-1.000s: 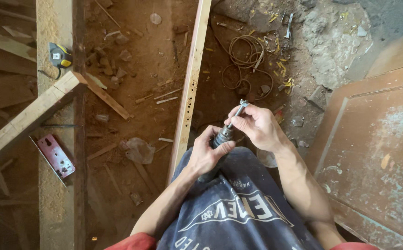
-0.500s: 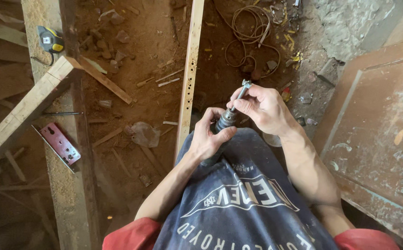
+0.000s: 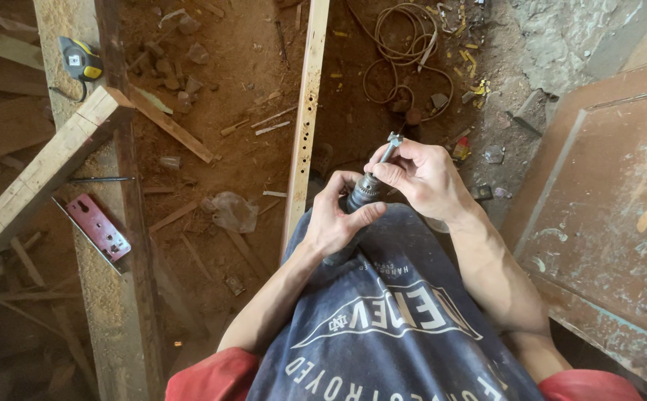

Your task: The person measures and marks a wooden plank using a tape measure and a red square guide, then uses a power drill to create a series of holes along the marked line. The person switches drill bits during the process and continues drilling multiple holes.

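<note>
At centre, above the person's lap: drill chuck (image 3: 363, 191), grey, knurled, with a metal bit (image 3: 388, 148) pointing to 1 o'clock.
Left hand (image 3: 334, 219): clenched round the chuck.
Right hand (image 3: 423, 177): pinching the bit.
Floor: red dirt (image 3: 227, 148), wood scraps.
10 o'clock: tape measure (image 3: 80, 59) on a sawdusty plank (image 3: 63, 111).
12 o'clock: coiled cord (image 3: 405, 52).

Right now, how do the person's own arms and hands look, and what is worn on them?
Both forearms are bare, and the left hand and right hand wear no gloves. No watch, ring or bracelet shows. Short red sleeves cover the upper arms, below a dark grey-blue shirt front with white printed lettering and a white emblem.
</note>
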